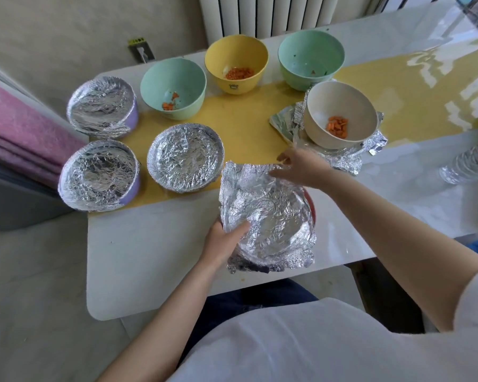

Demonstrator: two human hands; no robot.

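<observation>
No writing is legible; the yellow label (pixel 137 40) above the wall socket (pixel 142 52) is blurred.

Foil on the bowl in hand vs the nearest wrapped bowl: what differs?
On the held bowl the foil is loose, corners sticking out, red rim showing; on the wrapped bowl it is tucked round the rim. The left hand grips the held bowl and the right hand touches its foil; the wrapped bowl stands untouched. Both foils are crinkled.

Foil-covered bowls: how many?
4: back-left bowl, front-left bowl, middle bowl, near bowl with loose foil; left hand grips it, right hand at its far edge. None apparently hidden.
</observation>
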